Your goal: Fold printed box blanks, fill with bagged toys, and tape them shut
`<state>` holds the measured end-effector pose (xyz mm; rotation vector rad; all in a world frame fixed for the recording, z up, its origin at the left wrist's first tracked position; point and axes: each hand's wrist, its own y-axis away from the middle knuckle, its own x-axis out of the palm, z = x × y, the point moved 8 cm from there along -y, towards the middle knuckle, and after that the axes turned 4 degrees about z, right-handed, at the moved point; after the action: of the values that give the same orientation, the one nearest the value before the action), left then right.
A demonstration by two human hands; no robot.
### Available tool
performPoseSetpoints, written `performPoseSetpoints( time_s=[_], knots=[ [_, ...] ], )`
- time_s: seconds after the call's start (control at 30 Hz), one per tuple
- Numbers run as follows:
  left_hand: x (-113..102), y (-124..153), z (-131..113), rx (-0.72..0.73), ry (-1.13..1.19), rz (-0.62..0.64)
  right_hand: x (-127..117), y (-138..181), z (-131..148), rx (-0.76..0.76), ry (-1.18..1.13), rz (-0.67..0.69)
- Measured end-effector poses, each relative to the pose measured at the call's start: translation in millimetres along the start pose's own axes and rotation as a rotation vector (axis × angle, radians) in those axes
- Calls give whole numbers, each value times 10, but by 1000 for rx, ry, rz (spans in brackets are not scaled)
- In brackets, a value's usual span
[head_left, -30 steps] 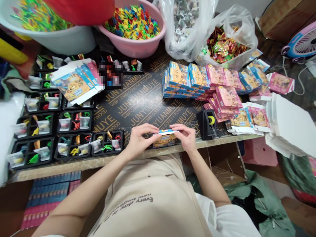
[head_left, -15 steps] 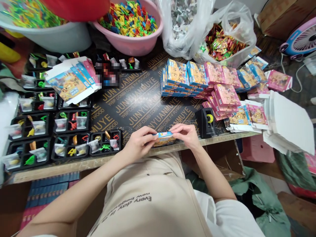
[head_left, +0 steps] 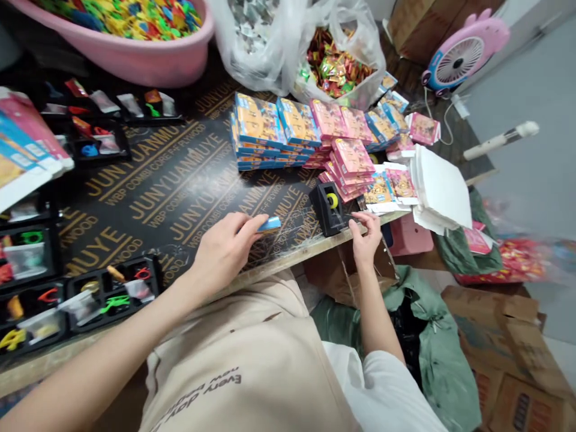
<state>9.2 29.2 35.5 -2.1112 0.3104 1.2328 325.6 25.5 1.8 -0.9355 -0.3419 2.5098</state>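
My left hand (head_left: 227, 246) grips a small blue box (head_left: 270, 224) at the table's front edge. Most of the box is hidden behind the fingers; its narrow blue side shows. My right hand (head_left: 366, 234) is just right of a black tape dispenser (head_left: 327, 210) that carries a yellow-cored roll. Its thumb and forefinger are close together by the dispenser's front end. Whatever is between those fingertips is too thin to make out. Stacked blue boxes (head_left: 258, 120) and pink boxes (head_left: 351, 157) stand behind the dispenser.
Black trays (head_left: 112, 294) with small toys and sachets lie at left, beside flat printed cartons (head_left: 27, 144). At the back are a pink basin (head_left: 135, 57), plastic bags (head_left: 265, 60) of packets and a fan (head_left: 459, 63). White cartons (head_left: 443, 186) are stacked at right.
My right hand has let go of the blue box and moved right to the tape dispenser. My left hand still holds the box. The view has turned to the right.
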Motion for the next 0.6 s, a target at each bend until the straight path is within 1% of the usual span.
performPoseSetpoints(
  time_s=[0.03,0.07,0.13,0.2,0.27,0.33,0.4,0.5,0.6],
  knots=[
    [44,-22,15,19,-13,5,-65,-42,-182,55,36,35],
    [101,-35,25,40,-22,15,-74,-72,-337,105,50,105],
    [219,-31,29,81,-32,30,-7,-96,-528,168,25,248],
    [288,-3,21,114,-43,3,86,-105,-563,178,-22,333],
    [300,32,4,142,-59,-53,144,-125,-502,152,-56,352],
    [290,57,1,150,-42,-90,147,-149,-421,123,-81,316],
    [283,68,30,124,17,-98,92,-151,-382,129,-124,231],
    [281,84,85,79,113,-96,-21,-53,-454,227,-242,80],
    [276,109,97,72,155,-98,-31,130,-605,357,-310,36]
  ],
)
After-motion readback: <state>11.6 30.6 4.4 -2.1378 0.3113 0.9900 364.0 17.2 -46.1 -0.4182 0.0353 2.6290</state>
